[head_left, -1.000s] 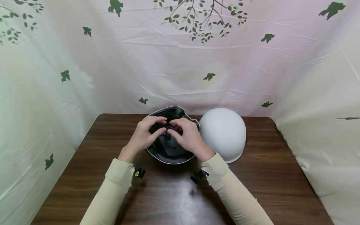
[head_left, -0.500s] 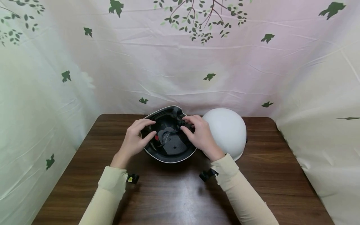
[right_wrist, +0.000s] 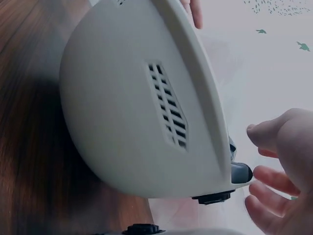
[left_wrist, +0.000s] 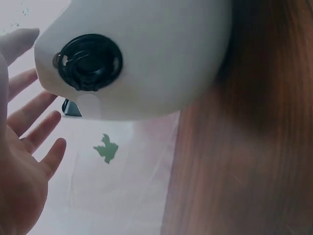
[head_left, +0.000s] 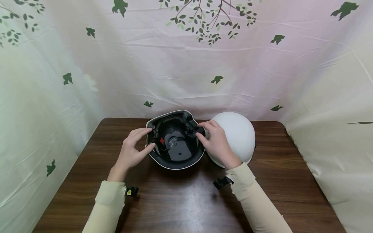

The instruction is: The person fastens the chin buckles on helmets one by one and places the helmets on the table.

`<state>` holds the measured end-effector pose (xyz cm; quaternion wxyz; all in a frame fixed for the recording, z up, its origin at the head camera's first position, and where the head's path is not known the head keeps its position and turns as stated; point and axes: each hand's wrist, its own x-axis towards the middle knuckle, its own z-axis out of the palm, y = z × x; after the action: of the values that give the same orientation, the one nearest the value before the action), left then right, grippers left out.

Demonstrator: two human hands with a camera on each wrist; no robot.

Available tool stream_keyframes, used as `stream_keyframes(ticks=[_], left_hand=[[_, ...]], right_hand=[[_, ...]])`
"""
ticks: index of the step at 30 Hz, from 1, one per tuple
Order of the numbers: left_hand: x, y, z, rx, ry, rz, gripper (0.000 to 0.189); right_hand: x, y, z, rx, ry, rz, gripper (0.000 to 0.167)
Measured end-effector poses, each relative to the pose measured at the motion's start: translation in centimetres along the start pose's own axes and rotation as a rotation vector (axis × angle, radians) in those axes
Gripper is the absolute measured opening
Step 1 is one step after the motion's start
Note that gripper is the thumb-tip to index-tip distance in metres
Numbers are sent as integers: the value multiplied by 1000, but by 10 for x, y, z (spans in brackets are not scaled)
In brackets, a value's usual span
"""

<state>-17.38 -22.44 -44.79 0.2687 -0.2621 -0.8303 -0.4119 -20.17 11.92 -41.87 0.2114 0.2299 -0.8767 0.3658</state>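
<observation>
A white helmet (head_left: pixel 154 164) lies upside down at the table's back, its black lining and straps facing up. Inside it, toward the left, shows a red buckle piece (head_left: pixel 162 140). My left hand (head_left: pixel 129 153) is at the helmet's left rim, thumb and fingers apart; the left wrist view shows its fingers spread beside a round black fitting (left_wrist: pixel 91 62) on the shell. At the right rim is my right hand (head_left: pixel 217 142), fingers loosely bent. In the right wrist view, its fingertips are right by a dark strap end (right_wrist: pixel 240 173) at the rim, gripping nothing.
A second white helmet (head_left: pixel 237 136) sits dome up just to the right, partly behind my right hand. The brown wooden table (head_left: pixel 175 200) ends at a printed cloth backdrop (head_left: pixel 180 74), with cloth along both sides too.
Both hands have moved apart from the middle of the upturned helmet, left hand to the left rim and right hand to the right rim. The lining and red piece are now uncovered.
</observation>
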Motion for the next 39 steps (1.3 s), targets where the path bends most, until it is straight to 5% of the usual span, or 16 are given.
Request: stream_keyframes(ticks=[12,18,28,39], left_hand=[[-16,-10,0,-6,29,-36,58],[-21,-12,0,-68,59,-34,42],[-30,-22,-3,-42,27,-74,29],[-32,-28,8,58,36,-8,21]], right_hand=[[-10,5,-5,61,-52,37,29],[-14,6,-7,97,-73,18,25],[-13,3,-7,139,-87,-30,22],[-10,-3,-6,194,-41,-50,17]])
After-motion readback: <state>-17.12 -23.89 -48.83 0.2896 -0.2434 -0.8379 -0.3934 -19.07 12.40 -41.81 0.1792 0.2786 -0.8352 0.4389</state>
